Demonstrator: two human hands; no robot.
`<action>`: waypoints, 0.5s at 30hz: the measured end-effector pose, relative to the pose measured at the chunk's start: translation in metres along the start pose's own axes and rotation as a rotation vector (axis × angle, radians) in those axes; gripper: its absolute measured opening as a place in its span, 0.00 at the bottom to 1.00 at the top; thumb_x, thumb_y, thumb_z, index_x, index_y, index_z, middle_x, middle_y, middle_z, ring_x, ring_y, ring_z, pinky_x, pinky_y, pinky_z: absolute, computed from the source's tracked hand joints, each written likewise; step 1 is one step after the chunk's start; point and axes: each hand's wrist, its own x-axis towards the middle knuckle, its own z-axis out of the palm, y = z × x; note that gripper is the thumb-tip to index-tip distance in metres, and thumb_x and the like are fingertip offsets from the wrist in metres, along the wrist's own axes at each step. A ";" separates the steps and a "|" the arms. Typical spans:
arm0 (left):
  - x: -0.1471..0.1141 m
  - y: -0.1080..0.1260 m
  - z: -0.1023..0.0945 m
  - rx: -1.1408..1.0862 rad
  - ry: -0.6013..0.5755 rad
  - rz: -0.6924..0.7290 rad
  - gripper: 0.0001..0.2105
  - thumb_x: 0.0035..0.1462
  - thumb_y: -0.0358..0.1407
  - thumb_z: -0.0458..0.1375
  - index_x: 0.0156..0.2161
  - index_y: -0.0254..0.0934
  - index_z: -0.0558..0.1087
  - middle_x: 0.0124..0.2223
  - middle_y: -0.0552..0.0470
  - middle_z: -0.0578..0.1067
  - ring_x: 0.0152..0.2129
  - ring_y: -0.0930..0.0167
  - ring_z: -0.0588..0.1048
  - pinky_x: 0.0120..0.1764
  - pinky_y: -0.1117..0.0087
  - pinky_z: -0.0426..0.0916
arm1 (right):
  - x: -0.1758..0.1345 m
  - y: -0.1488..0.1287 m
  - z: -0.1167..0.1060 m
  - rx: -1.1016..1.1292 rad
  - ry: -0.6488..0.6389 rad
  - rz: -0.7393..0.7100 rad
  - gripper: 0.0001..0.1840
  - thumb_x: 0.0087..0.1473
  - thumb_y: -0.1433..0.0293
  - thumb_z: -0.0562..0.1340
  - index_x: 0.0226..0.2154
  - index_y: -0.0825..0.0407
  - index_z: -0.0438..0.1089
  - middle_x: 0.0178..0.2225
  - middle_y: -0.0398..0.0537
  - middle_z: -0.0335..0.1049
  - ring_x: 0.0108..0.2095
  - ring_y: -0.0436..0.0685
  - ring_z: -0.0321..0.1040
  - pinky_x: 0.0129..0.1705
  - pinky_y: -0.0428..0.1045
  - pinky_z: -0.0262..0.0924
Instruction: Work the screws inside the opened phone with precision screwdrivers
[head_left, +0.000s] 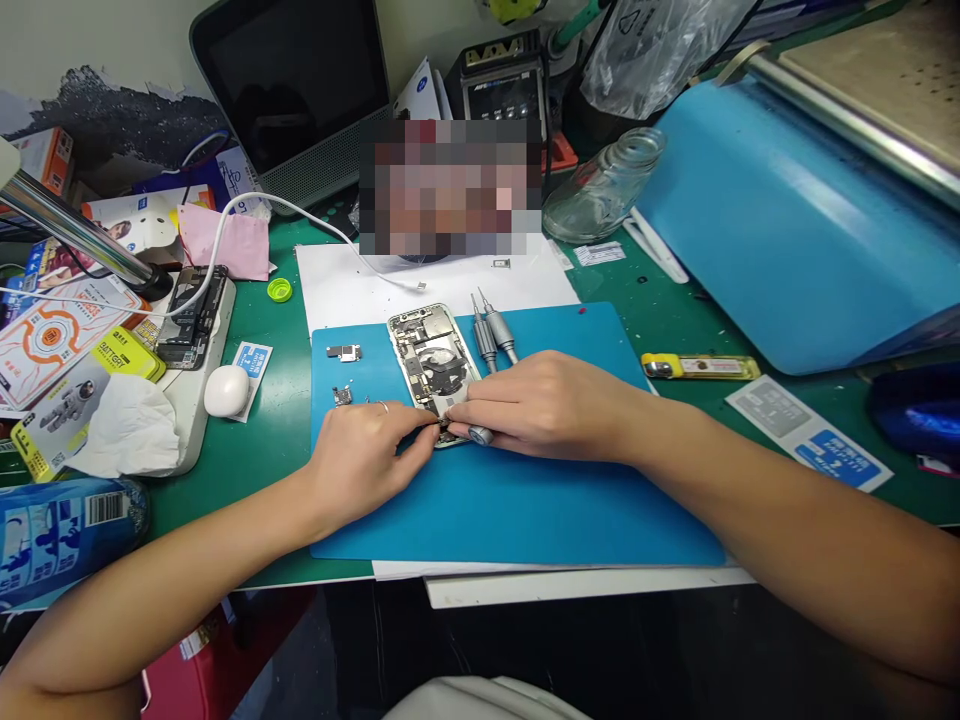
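Observation:
An opened smartphone (439, 362) lies on the blue mat (525, 510), its inner parts and a round coil showing. At the phone's lower end, my left hand (371, 450) has thumb and index finger closed together. My right hand (551, 405) reaches over the lower right part, fingertips pinched close to the left ones. A small dark part (442, 422) sits between the fingertips; its kind is unclear. Below my right fingers a round grey tool end (480, 435) pokes out. Two grey screwdrivers (495, 330) lie beside the phone, handles partly hidden by my right hand.
Small phone parts (344, 353) lie left of the phone. A white cable (300, 208) crosses the white paper (330, 280). A glass jar (604, 185), yellow cutter (701, 366) and blue sheet (765, 230) stand right. Boxes (64, 335) and a white earphone case (226, 391) crowd the left.

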 end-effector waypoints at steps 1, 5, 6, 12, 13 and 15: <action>0.000 0.000 0.000 0.004 0.003 0.001 0.08 0.68 0.34 0.60 0.42 0.38 0.83 0.31 0.55 0.84 0.21 0.74 0.76 0.27 0.71 0.60 | 0.000 0.000 0.000 -0.001 -0.002 0.001 0.16 0.71 0.70 0.56 0.32 0.52 0.73 0.24 0.39 0.70 0.23 0.48 0.62 0.23 0.49 0.45; 0.000 0.000 -0.001 0.016 0.010 0.009 0.08 0.68 0.34 0.60 0.42 0.38 0.83 0.31 0.55 0.84 0.21 0.74 0.76 0.27 0.71 0.61 | 0.001 0.000 -0.001 -0.007 0.004 0.001 0.16 0.70 0.70 0.57 0.30 0.51 0.72 0.23 0.39 0.69 0.23 0.47 0.60 0.23 0.48 0.45; 0.000 0.000 -0.001 0.016 0.015 0.013 0.08 0.68 0.33 0.61 0.42 0.38 0.83 0.31 0.55 0.84 0.21 0.73 0.77 0.27 0.71 0.61 | 0.001 0.000 -0.001 -0.007 0.008 0.000 0.16 0.70 0.70 0.57 0.30 0.51 0.72 0.23 0.39 0.69 0.23 0.47 0.61 0.23 0.48 0.45; 0.000 -0.001 -0.001 0.018 0.020 0.020 0.08 0.68 0.33 0.60 0.42 0.38 0.83 0.30 0.55 0.83 0.20 0.73 0.77 0.26 0.71 0.62 | 0.001 0.000 -0.001 0.009 0.011 -0.001 0.15 0.70 0.70 0.57 0.32 0.51 0.72 0.24 0.39 0.69 0.23 0.48 0.61 0.24 0.48 0.46; 0.000 -0.001 -0.001 0.019 0.016 0.018 0.08 0.68 0.34 0.60 0.42 0.38 0.83 0.30 0.55 0.83 0.20 0.73 0.77 0.26 0.71 0.62 | 0.001 0.000 -0.001 0.009 0.011 -0.002 0.15 0.70 0.70 0.57 0.32 0.51 0.72 0.24 0.39 0.69 0.23 0.47 0.61 0.24 0.48 0.46; 0.000 -0.001 -0.001 0.020 0.012 0.014 0.08 0.68 0.34 0.60 0.43 0.39 0.83 0.30 0.55 0.83 0.21 0.73 0.77 0.26 0.72 0.63 | 0.001 0.001 -0.002 0.008 0.011 -0.004 0.15 0.70 0.70 0.57 0.31 0.52 0.72 0.24 0.39 0.70 0.23 0.47 0.61 0.24 0.48 0.46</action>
